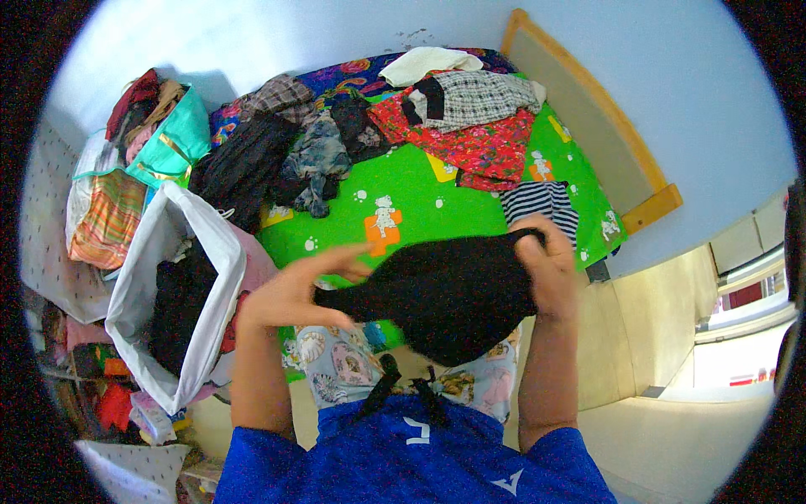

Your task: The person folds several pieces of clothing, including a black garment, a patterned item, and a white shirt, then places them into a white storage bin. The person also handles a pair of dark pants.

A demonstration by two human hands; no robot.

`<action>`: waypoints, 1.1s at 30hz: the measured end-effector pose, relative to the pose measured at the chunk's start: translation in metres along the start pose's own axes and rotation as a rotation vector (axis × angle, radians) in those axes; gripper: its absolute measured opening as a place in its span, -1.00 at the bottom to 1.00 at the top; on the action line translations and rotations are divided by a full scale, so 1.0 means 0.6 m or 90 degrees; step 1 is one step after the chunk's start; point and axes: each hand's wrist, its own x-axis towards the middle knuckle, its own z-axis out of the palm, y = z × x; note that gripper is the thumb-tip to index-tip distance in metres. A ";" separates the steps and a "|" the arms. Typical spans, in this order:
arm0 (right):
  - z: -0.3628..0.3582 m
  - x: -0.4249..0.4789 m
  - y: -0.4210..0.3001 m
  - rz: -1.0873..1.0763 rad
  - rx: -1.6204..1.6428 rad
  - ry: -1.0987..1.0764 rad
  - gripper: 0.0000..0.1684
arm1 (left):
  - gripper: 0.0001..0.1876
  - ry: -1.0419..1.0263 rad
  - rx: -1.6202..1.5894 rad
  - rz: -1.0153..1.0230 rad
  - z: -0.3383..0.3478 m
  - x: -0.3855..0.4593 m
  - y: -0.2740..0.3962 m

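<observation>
A black cloth garment (pixel 459 290) is stretched between my hands, above the near edge of a green bed sheet (pixel 415 201) printed with dogs and paw marks. My right hand (pixel 548 271) grips its upper right corner, where a narrow loop or strap shows. At its left end, my left hand (pixel 308 283) has thumb and fingers spread around a narrow part; whether it grips the cloth is not clear. Past the garment lie a black-and-white striped cloth (pixel 544 205), a red floral cloth (pixel 485 148) and a checked cloth (pixel 482 97).
Dark clothes (pixel 245 157) and a grey patterned cloth (pixel 317 157) lie on the bed's left. A white-rimmed open bag (pixel 230 252) holds black cloth at left; a teal bag (pixel 189 132) of clothes stands beyond. A wooden-edged headboard (pixel 592 101) borders the right.
</observation>
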 end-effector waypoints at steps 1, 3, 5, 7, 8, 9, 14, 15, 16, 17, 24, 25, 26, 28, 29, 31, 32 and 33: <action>0.025 0.003 -0.016 -0.037 -0.083 -0.069 -0.86 | 0.01 -0.084 0.031 -0.025 0.020 0.025 0.001; 0.061 0.009 -0.030 -0.071 -0.093 -0.189 -0.81 | 0.01 -0.074 0.082 0.054 0.083 0.065 -0.031; 0.067 0.010 -0.036 -0.083 -0.114 -0.216 -0.81 | -0.33 -0.008 0.039 0.023 0.117 0.089 -0.059; 0.054 0.007 -0.039 -0.118 -0.156 -0.145 -0.82 | -0.53 0.012 0.013 -0.007 0.132 0.104 -0.079; 0.044 0.006 -0.039 -0.136 -0.177 -0.111 -0.82 | -0.72 0.054 0.065 0.014 0.136 0.102 -0.084; 0.029 0.004 -0.034 -0.094 -0.227 -0.081 -0.83 | -0.71 0.048 0.127 -0.033 0.134 0.105 -0.076; 0.019 -0.009 0.005 -0.168 -0.321 0.084 -0.86 | -0.64 0.162 0.172 -0.056 0.102 0.108 -0.062; 0.026 -0.016 0.015 -0.169 -0.307 0.075 -0.85 | -0.62 0.196 0.123 -0.045 0.092 0.107 -0.066; 0.034 -0.029 0.023 -0.170 -0.297 0.070 -0.85 | -0.60 0.224 0.107 -0.028 0.083 0.107 -0.059; 0.043 -0.043 0.031 -0.171 -0.288 0.065 -0.85 | -0.59 0.246 -0.079 -0.060 0.076 0.106 -0.054; 0.113 -0.100 0.073 -0.130 -0.304 -0.095 -0.75 | -0.39 0.304 -0.609 -0.074 0.067 0.108 -0.051; 0.115 -0.097 0.075 -0.130 -0.317 -0.102 -0.72 | -0.41 0.324 -0.600 -0.065 0.068 0.108 -0.051; 0.103 -0.097 0.072 -0.094 -0.264 -0.120 -0.51 | -0.42 0.344 -0.590 -0.057 0.068 0.108 -0.051; 0.107 -0.093 0.043 -0.128 -0.293 -0.086 -0.35 | -0.46 0.378 -0.566 -0.053 0.067 0.108 -0.051; 0.111 -0.091 0.033 -0.145 -0.307 -0.069 -0.26 | -0.47 0.389 -0.551 -0.058 0.068 0.108 -0.053; 0.126 -0.096 0.027 -0.158 -0.367 -0.090 -0.03 | -0.50 0.398 -0.497 -0.059 0.074 0.113 -0.060; 0.137 -0.094 0.021 -0.159 -0.407 -0.079 -0.01 | -0.50 0.399 -0.456 -0.056 0.083 0.117 -0.064; 0.143 -0.093 0.018 -0.157 -0.446 -0.070 0.00 | -0.51 0.399 -0.416 -0.055 0.093 0.120 -0.066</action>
